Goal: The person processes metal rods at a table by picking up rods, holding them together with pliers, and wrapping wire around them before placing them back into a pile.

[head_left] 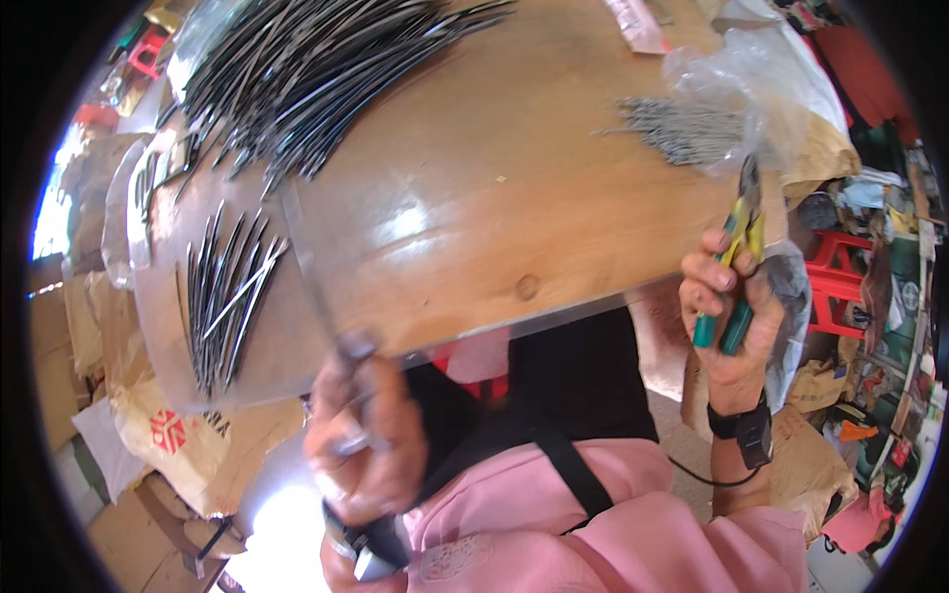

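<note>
My right hand (pixel 732 306) is wrapped round pliers (pixel 743 222) with yellow and green handles, their dark jaws pointing away from me over the table's right side. Blurred by motion, my left hand (pixel 366 435) is closed at the table's near edge, pinching a thin dark strip (pixel 314 267) that reaches up over the tabletop. A big heap of long black strips (pixel 306 79) lies at the far left. Nearer, a smaller fan of black strips (pixel 222 306) has a pale one across it. Thin grey pieces (pixel 682 128) lie bunched at the far right.
The wooden table (pixel 474 237) has a clear sheet over it. A crumpled plastic bag (pixel 736 84) and a pink packet (pixel 638 25) lie on its far right. Paper sacks (pixel 198 445) stand at left; red stools (pixel 838 277) stand at right. A cable (pixel 712 482) runs by my right wrist.
</note>
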Tool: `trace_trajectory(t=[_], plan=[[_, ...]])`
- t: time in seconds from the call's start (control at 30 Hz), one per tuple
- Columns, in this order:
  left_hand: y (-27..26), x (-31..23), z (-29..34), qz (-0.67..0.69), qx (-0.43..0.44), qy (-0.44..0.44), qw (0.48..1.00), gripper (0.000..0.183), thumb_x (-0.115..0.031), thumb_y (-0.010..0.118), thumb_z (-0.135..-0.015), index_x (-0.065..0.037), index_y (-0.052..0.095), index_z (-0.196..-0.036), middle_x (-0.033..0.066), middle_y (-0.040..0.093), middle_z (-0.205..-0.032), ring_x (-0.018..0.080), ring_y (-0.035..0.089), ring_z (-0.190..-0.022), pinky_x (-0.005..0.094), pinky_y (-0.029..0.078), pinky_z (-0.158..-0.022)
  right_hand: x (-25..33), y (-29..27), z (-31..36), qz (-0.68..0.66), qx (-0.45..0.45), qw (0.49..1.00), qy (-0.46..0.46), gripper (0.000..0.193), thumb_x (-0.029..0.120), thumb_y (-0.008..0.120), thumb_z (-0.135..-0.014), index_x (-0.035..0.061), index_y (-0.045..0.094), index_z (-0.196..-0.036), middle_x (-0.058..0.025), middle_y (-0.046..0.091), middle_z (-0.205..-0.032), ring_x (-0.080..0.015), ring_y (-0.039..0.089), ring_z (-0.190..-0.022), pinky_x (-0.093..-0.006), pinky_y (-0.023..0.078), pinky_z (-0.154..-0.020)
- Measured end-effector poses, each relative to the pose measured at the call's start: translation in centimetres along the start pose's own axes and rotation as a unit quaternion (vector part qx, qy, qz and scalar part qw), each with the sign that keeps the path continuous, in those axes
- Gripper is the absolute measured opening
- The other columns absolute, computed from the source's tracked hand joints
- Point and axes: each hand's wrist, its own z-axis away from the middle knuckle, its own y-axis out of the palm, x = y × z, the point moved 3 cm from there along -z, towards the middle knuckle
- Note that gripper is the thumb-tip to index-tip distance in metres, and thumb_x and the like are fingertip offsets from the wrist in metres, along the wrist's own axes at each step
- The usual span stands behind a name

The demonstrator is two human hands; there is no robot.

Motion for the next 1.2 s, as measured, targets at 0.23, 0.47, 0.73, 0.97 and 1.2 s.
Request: trace_trajectory(t=[0.23, 0.47, 0.73, 0.97, 1.2], plan=[[-1.4, 2.4, -0.9, -0.248, -0.046, -0.093, 0.963, 0.021, 0.000, 0.068, -0.084, 0.006, 0.062, -0.103, 0.0174, 0.066, -0.074, 0.0215, 0.060, -0.048, 0.0280, 0.048, -0.045, -0.5, 3.4, -0.5, 0.417, 0.030, 0.902, -0.110, 0.021, 0.018, 0.072, -0.085, 0.0074, 0.060, -0.099, -0.0124, 0.049, -0.114, -0.0179, 0.049, -0.085, -0.0314, 0.042, -0.071], [-2.7, 3.4, -0.1, -0.458, -0.072, -0.092, 0.881, 0.005, 0.006, 0.064, -0.087, 0.005, 0.064, -0.092, 0.0067, 0.066, -0.076, 0.0081, 0.057, -0.059, 0.0221, 0.047, -0.055, -1.7, 5.6, -1.4, 0.675, 0.142, 0.717, -0.096, 0.018, 0.011, 0.072, -0.078, 0.0007, 0.067, -0.093, -0.0140, 0.062, -0.107, -0.0192, 0.058, -0.096, -0.0327, 0.048, -0.083], [-3.1, 3.4, -0.4, -0.506, -0.055, -0.206, 0.836, 0.009, 0.003, 0.063, -0.088, 0.002, 0.060, -0.080, 0.0015, 0.060, -0.068, 0.0061, 0.054, -0.058, 0.0219, 0.044, -0.053, -4.9, 7.4, -3.4, 0.812, 0.349, 0.411, -0.222, 0.031, 0.009, 0.076, -0.057, -0.0022, 0.059, -0.081, -0.0134, 0.059, -0.102, -0.0350, 0.054, -0.091, -0.0411, 0.042, -0.084], [-2.8, 3.5, -0.2, -0.486, -0.097, -0.173, 0.851, 0.022, 0.007, 0.059, -0.088, 0.005, 0.066, -0.109, 0.0051, 0.065, -0.079, 0.0049, 0.051, -0.055, 0.0219, 0.043, -0.053, -5.4, 6.9, -3.5, 0.820, 0.361, 0.411, -0.169, 0.028, 0.005, 0.072, -0.057, 0.0006, 0.059, -0.082, -0.0120, 0.057, -0.101, -0.0350, 0.049, -0.090, -0.0434, 0.041, -0.082], [-1.9, 0.7, -2.1, -0.505, 0.006, -0.156, 0.849, 0.030, 0.008, 0.054, -0.091, 0.005, 0.062, -0.120, 0.0075, 0.067, -0.097, 0.0159, 0.064, -0.079, 0.0301, 0.054, -0.076, -5.2, 8.1, -2.5, 0.805, 0.363, 0.431, -0.186, 0.028, 0.002, 0.067, -0.053, -0.0006, 0.059, -0.079, -0.0133, 0.057, -0.100, -0.0325, 0.050, -0.084, -0.0449, 0.038, -0.081]])
